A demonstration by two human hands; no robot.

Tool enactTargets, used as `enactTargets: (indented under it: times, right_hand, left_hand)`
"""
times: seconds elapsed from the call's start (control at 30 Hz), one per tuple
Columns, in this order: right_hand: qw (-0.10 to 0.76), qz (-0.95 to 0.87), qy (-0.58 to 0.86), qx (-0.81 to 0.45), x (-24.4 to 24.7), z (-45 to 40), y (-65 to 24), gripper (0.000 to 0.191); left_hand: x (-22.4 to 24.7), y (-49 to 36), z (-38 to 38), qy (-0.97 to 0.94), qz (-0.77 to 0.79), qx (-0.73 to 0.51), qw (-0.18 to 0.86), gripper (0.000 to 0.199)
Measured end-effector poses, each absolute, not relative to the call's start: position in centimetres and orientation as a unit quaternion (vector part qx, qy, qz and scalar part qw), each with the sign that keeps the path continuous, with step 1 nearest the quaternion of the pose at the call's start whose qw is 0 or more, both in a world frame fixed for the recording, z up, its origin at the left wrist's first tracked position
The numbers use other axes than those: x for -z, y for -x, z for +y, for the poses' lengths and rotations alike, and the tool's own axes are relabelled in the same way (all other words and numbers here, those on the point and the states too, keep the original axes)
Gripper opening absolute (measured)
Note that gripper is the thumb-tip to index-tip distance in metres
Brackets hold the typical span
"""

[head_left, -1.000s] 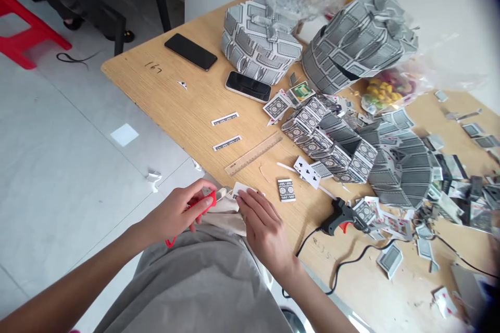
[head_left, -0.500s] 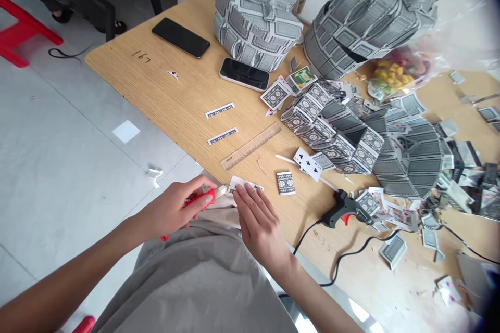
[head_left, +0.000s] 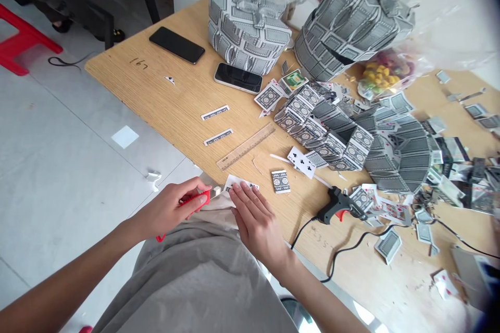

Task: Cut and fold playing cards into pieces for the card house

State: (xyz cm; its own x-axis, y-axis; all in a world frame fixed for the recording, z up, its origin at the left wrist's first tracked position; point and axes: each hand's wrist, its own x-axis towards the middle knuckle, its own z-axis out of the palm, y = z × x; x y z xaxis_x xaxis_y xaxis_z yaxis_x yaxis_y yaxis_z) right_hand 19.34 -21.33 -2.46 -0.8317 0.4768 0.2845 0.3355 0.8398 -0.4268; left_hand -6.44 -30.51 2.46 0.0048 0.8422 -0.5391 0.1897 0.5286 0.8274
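My left hand (head_left: 166, 212) is closed around a red box cutter (head_left: 202, 199), its pale blade pointing right at the near table edge. Just past the blade tip lies a white playing card (head_left: 231, 181) at that edge, partly hidden by fingers. My right hand (head_left: 255, 221) rests flat on this card with its fingers stretched out and side by side. Whether the blade touches the card I cannot tell. Close by are a clear ruler (head_left: 246, 146), a folded card (head_left: 280, 181) showing a patterned back, and two narrow card strips (head_left: 215, 113).
A black glue gun (head_left: 335, 205) with a trailing cord lies to the right. Behind it stand a ring of folded cards (head_left: 326, 132) and larger card-built shapes (head_left: 250, 31). Two phones (head_left: 177, 45) lie on the wooden table (head_left: 128, 80). Card scraps crowd the right side.
The view has shifted slightly, so everything sits a little further left. Both hands, the box cutter and the card look almost the same relative to one another.
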Motion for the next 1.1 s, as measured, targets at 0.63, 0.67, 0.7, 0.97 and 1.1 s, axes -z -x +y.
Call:
enactTargets:
  times: [0.63, 0.67, 0.7, 0.97, 1.1]
  right_hand:
    - [0.18, -0.939, 0.21, -0.203, 2.6, -21.8, -17.5, 0.075]
    - [0.182, -0.938, 0.212, -0.205, 2.6, -21.9, -17.3, 0.074]
    - [0.184, -0.936, 0.215, -0.207, 2.6, -21.9, -17.1, 0.074]
    - [0.185, -0.937, 0.21, -0.208, 2.7, -21.7, -17.3, 0.072]
    - [0.176, -0.94, 0.21, -0.202, 2.4, -21.4, -17.4, 0.072]
  left_hand:
    - [-0.5, 4.9, -32.3, -0.349, 0.677, -0.36, 0.539, 0.04]
    - [-0.6, 5.0, -32.3, -0.344, 0.68, -0.36, 0.539, 0.041]
    - [-0.6, 5.2, -32.3, -0.34, 0.682, -0.359, 0.539, 0.042]
    - [-0.7, 5.7, -31.8, -0.352, 0.681, -0.352, 0.537, 0.042]
    - [-0.7, 5.7, -32.0, -0.363, 0.682, -0.347, 0.532, 0.043]
